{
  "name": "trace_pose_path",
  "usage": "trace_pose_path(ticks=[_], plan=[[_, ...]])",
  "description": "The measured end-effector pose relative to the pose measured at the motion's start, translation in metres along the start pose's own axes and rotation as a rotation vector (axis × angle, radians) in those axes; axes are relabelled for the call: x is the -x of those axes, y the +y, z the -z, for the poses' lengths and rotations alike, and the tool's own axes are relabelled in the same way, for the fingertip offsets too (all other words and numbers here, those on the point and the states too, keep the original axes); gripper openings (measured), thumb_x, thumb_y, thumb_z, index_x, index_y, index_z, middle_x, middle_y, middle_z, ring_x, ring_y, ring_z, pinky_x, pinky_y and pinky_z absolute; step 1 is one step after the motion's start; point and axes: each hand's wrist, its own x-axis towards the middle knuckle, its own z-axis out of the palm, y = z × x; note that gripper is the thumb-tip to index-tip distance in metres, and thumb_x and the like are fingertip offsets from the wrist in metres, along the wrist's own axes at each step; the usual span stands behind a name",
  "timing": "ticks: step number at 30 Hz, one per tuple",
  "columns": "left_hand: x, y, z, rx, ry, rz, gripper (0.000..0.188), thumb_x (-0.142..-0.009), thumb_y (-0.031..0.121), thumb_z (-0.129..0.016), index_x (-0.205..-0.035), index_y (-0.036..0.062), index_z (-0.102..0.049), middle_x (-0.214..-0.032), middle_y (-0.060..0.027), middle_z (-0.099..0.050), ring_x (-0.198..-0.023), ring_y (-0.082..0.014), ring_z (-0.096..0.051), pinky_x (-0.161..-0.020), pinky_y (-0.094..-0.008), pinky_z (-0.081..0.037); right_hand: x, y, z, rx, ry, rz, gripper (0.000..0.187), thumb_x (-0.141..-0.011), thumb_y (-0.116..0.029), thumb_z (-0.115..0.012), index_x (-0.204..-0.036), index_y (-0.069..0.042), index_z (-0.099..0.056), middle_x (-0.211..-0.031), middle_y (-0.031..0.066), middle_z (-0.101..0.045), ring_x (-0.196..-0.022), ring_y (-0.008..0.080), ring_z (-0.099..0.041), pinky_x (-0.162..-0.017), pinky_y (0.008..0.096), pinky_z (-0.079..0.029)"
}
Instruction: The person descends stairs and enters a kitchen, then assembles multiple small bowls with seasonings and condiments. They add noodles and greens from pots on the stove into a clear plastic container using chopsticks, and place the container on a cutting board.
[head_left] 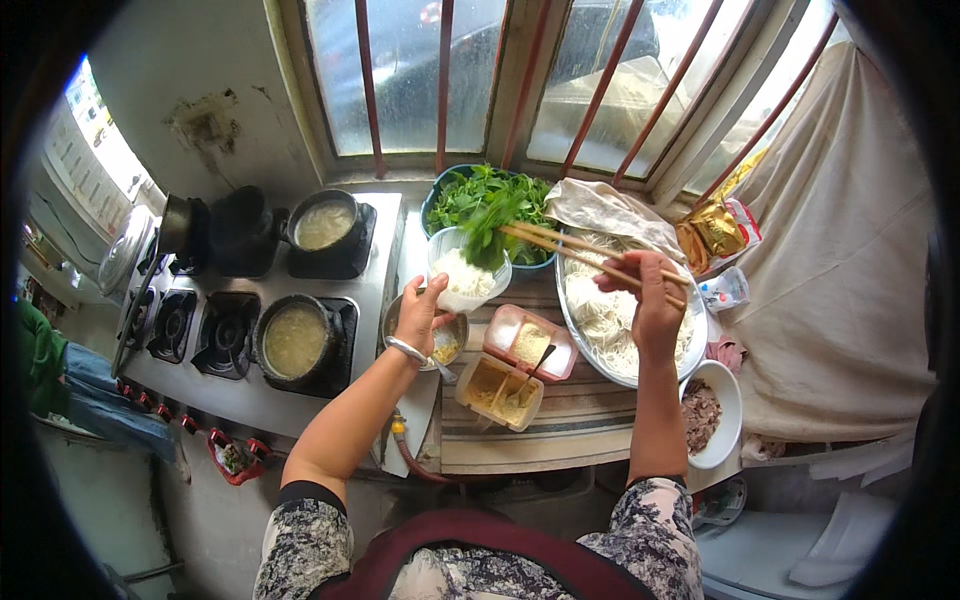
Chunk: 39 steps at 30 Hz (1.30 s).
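My left hand (420, 312) grips the lower left side of a translucent white plastic bowl (440, 245) with white noodles (462, 275) in it. A silvery bangle circles that wrist. My right hand (652, 290) is closed around a pair of long wooden chopsticks (590, 255). At their tips hangs a clump of leafy greens (485, 238), just over the bowl and partly hiding its noodles. Behind the bowl a blue-green basin (432, 208) is heaped with more green leaves. A large round tray (620, 378) of white noodles lies under my right hand and the chopsticks.
Left stands a steel stove (250, 400) with dark pots (295, 340) of broth. Seasoning boxes (530, 340) with a spoon sit between my arms, near a metal bowl (455, 335). Right are a white bowl (725, 450) of chopped meat and a plastic cup (725, 290). Someone's green sleeve (40, 360) shows far left.
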Motion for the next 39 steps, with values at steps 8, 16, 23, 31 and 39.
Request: trace_pose_path(ticks=[8, 16, 23, 31, 39], plan=[[0.005, -0.001, -0.005, 0.093, -0.023, -0.032, 0.089, -0.074, 0.034, -0.072, -0.137, 0.0035, -0.017, -0.105, -0.0101, -0.052, -0.087, -0.0183, -0.052, -0.074, -0.036, -0.049, -0.008, 0.017, -0.025, -0.114, -0.241, -0.288, 0.023, -0.094, -0.021, -0.047, -0.094, 0.0, -0.056, -0.084, 0.0124, -0.063, -0.072, 0.0226, -0.066, -0.059, 0.029, -0.055], [0.014, -0.004, 0.007, 0.066, 0.025, -0.021, 0.075, -0.076, 0.036, -0.069, -0.131, 0.0046, -0.028, -0.109, -0.0073, -0.05, -0.092, -0.0167, -0.05, -0.075, -0.0375, -0.049, -0.058, 0.058, -0.008, -0.086, 0.002, -0.146, 0.024, -0.095, -0.02, -0.043, -0.098, 0.0, -0.054, -0.089, 0.0156, -0.062, -0.064, 0.0231, -0.065, -0.054, 0.0295, -0.055], [0.028, 0.0, 0.015, 0.073, 0.056, -0.04, 0.066, -0.078, 0.037, -0.067, -0.127, 0.0064, -0.034, -0.107, -0.0048, -0.05, -0.093, -0.0162, -0.05, -0.075, -0.038, -0.05, -0.041, 0.157, -0.064, -0.173, 0.223, -0.178, 0.025, -0.095, -0.019, -0.043, -0.101, 0.003, -0.051, -0.086, 0.012, -0.057, -0.061, 0.0209, -0.063, -0.052, 0.0267, -0.054], [0.031, -0.002, 0.015, 0.076, 0.062, -0.055, 0.068, -0.078, 0.04, -0.066, -0.127, 0.0058, -0.034, -0.107, -0.0059, -0.05, -0.092, -0.0172, -0.051, -0.076, -0.0384, -0.05, -0.042, 0.135, -0.036, -0.266, 0.336, -0.093, 0.03, -0.096, -0.021, -0.041, -0.094, 0.007, -0.049, -0.081, 0.0176, -0.06, -0.066, 0.0249, -0.065, -0.058, 0.0298, -0.056], [0.023, -0.006, 0.005, 0.086, 0.07, -0.058, 0.067, -0.078, 0.04, -0.065, -0.127, 0.0061, -0.035, -0.109, -0.0068, -0.05, -0.094, -0.0183, -0.052, -0.077, -0.0385, -0.048, -0.048, 0.12, -0.019, -0.24, 0.302, -0.075, 0.03, -0.096, -0.022, -0.04, -0.093, 0.007, -0.048, -0.081, 0.0184, -0.059, -0.066, 0.0265, -0.065, -0.059, 0.0309, -0.057]])
